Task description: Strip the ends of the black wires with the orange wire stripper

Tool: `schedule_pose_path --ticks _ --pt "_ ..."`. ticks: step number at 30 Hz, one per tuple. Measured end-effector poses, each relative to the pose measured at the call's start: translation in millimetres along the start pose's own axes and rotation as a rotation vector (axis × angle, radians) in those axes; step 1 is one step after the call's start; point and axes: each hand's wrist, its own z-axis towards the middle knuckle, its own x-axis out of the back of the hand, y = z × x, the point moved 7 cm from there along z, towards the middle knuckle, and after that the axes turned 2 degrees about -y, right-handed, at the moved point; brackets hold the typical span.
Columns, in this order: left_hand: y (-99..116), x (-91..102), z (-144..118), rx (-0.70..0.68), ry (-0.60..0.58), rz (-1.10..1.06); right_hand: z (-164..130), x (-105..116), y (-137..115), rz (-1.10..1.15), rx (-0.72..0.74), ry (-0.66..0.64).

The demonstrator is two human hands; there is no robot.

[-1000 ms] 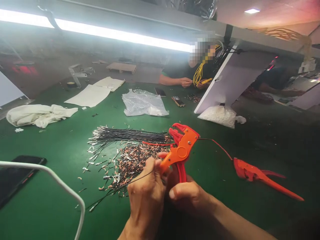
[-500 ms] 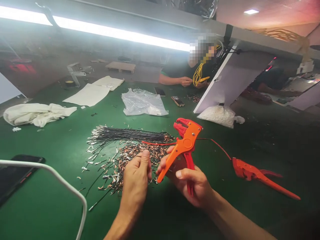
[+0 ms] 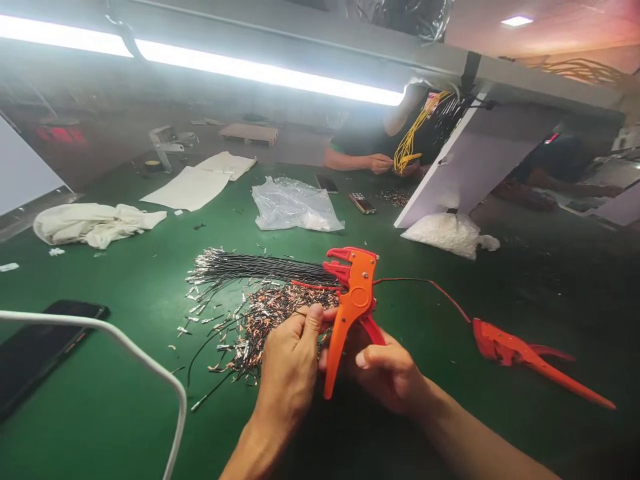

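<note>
My right hand (image 3: 387, 373) grips the handles of an orange wire stripper (image 3: 353, 300), held upright with its red jaws pointing left. My left hand (image 3: 290, 367) sits just left of the tool, thumb and fingers pinched together above a heap of cut wire bits and metal terminals (image 3: 260, 320); what it pinches is too small to make out. A bundle of black wires (image 3: 255, 268) lies beyond the heap on the green table (image 3: 125, 413). A thin red wire (image 3: 430, 285) trails right from the stripper.
A second red-orange plier tool (image 3: 530, 357) lies at the right. A black phone (image 3: 35, 347) and a white cable (image 3: 125, 350) are at the left. Farther back are a white cloth (image 3: 93, 223), paper sheets (image 3: 195, 183), plastic bags (image 3: 295, 207) and another person's hands (image 3: 380, 163) with yellow wires.
My left hand dropped away from the stripper toward the heap, then came back up beside it, pinched. My right hand tilted the stripper from a rightward lean to nearly upright.
</note>
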Motion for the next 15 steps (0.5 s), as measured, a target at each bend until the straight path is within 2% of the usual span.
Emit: schedule_pose_path --ticks 3,6,11,15 --pt "1.3 7.1 1.1 -0.033 0.071 0.003 0.2 -2.6 -6.3 0.119 0.041 -0.016" --pt "-1.8 14.0 3.7 -0.029 0.135 -0.109 -1.0 -4.3 -10.2 0.200 0.057 -0.033" --pt "-4.5 14.4 5.4 0.057 0.113 -0.408 -1.7 -4.8 -11.2 0.216 0.072 -0.048" --pt "4.5 19.2 4.1 0.012 0.142 -0.499 1.0 -4.8 -8.6 0.201 0.043 -0.080"
